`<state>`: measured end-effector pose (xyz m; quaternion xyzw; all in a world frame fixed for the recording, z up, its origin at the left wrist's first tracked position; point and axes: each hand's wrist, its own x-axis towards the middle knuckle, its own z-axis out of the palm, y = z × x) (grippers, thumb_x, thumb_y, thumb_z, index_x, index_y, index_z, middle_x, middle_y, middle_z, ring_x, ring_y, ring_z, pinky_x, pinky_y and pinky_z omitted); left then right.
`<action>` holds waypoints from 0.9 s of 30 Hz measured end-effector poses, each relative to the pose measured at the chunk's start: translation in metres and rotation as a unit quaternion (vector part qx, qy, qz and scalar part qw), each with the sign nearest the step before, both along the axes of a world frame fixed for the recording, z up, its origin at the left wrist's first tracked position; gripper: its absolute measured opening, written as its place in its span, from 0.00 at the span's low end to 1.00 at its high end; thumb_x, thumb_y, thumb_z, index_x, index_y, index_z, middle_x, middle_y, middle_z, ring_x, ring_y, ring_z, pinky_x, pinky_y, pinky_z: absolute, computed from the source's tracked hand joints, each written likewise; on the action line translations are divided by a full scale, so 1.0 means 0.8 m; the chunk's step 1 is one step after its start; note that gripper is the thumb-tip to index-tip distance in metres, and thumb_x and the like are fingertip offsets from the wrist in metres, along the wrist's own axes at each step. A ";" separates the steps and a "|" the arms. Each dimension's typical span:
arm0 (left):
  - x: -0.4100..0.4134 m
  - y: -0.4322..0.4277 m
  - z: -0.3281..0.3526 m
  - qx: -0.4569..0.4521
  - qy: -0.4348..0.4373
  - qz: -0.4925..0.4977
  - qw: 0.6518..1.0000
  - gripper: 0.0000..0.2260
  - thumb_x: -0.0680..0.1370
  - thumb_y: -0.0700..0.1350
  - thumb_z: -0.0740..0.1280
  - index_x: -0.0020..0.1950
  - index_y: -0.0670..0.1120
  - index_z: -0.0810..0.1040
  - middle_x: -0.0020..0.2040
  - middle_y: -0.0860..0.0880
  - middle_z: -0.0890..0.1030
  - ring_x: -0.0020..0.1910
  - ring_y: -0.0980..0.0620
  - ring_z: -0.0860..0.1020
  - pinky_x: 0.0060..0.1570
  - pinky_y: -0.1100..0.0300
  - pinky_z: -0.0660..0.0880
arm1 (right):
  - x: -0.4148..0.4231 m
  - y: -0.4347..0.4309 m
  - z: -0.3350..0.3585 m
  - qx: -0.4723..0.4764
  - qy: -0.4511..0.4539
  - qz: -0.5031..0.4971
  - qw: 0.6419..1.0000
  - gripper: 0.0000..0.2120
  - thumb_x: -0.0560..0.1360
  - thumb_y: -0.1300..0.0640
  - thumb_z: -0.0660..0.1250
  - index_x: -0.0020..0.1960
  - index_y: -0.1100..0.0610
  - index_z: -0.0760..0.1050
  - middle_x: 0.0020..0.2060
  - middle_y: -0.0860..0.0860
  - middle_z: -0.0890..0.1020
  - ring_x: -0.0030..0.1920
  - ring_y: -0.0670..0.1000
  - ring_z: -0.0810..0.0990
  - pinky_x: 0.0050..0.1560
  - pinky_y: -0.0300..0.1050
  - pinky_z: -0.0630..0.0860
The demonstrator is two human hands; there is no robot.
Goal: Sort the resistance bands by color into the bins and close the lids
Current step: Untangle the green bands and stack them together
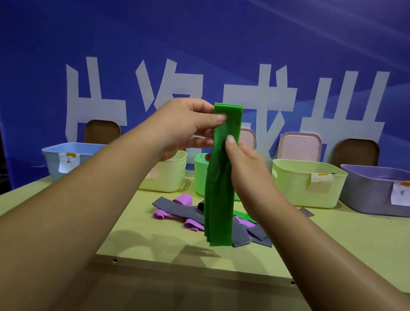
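Note:
Several green resistance bands (219, 196) hang as one bunch in mid-air above the table. My left hand (186, 127) pinches the bunch near its top end between thumb and fingers. My right hand (244, 160) grips it just below, thumb on the front. Under the bunch a pile of grey bands (179, 207) and purple bands (184, 199) lies on the table, with one more green band (244, 215) partly hidden. Behind the hanging bands stands the green bin (200, 175).
A row of open bins lines the table's far edge: blue bin (56, 160), yellow bin (167, 176), second yellow bin (306, 183), purple bin (385, 190). Lids lean on the blue banner behind them: brown lid (102, 132), pink lid (299, 146), another brown lid (357, 150).

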<state>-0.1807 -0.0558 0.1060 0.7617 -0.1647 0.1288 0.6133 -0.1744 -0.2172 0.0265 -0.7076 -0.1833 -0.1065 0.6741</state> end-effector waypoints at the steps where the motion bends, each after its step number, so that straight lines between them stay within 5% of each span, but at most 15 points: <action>1: 0.004 0.000 -0.002 -0.008 0.002 0.001 1.000 0.04 0.82 0.43 0.74 0.56 0.45 0.85 0.47 0.47 0.89 0.44 0.52 0.87 0.48 0.55 0.86 | 0.001 0.002 -0.002 0.006 0.005 0.002 1.000 0.18 0.88 0.39 0.58 0.61 0.47 0.82 0.50 0.47 0.90 0.54 0.49 0.88 0.60 0.56 0.84; 6: 0.016 -0.002 -0.017 -0.048 0.018 -0.016 0.999 0.04 0.82 0.43 0.74 0.56 0.45 0.84 0.51 0.45 0.89 0.46 0.51 0.87 0.45 0.57 0.83 | 0.006 0.001 -0.013 -0.020 0.006 -0.017 1.000 0.15 0.87 0.42 0.61 0.59 0.48 0.83 0.51 0.49 0.88 0.55 0.52 0.87 0.65 0.63 0.82; 14: 0.050 -0.054 -0.053 -0.133 0.064 -0.101 0.984 0.03 0.82 0.42 0.73 0.54 0.48 0.81 0.48 0.47 0.86 0.41 0.53 0.83 0.40 0.62 0.81 | -0.004 -0.064 -0.026 -0.137 -0.123 -0.121 0.975 0.05 0.85 0.49 0.66 0.56 0.45 0.81 0.44 0.45 0.86 0.43 0.43 0.83 0.47 0.45 0.79; 19: 0.086 -0.117 -0.090 -0.131 0.096 -0.140 0.977 0.04 0.83 0.43 0.72 0.58 0.47 0.82 0.48 0.48 0.87 0.42 0.53 0.85 0.40 0.59 0.82 | 0.013 -0.119 -0.046 -0.064 -0.040 -0.127 0.989 0.07 0.81 0.51 0.69 0.58 0.45 0.82 0.46 0.47 0.88 0.48 0.53 0.88 0.55 0.63 0.85; 22: 0.111 -0.154 -0.117 -0.104 0.122 -0.140 0.977 0.09 0.82 0.43 0.73 0.61 0.43 0.83 0.47 0.47 0.87 0.40 0.52 0.85 0.41 0.58 0.83 | 0.028 -0.151 -0.060 -0.065 0.007 -0.120 0.991 0.06 0.83 0.50 0.69 0.56 0.44 0.84 0.46 0.47 0.89 0.51 0.54 0.88 0.55 0.58 0.86; 27: 0.155 -0.197 -0.159 -0.067 0.135 -0.139 0.979 0.01 0.82 0.42 0.74 0.51 0.46 0.84 0.40 0.51 0.86 0.33 0.56 0.82 0.35 0.61 0.80 | 0.067 -0.189 -0.088 -0.022 0.054 -0.136 0.989 0.09 0.85 0.43 0.68 0.55 0.45 0.85 0.46 0.46 0.90 0.50 0.52 0.89 0.58 0.61 0.86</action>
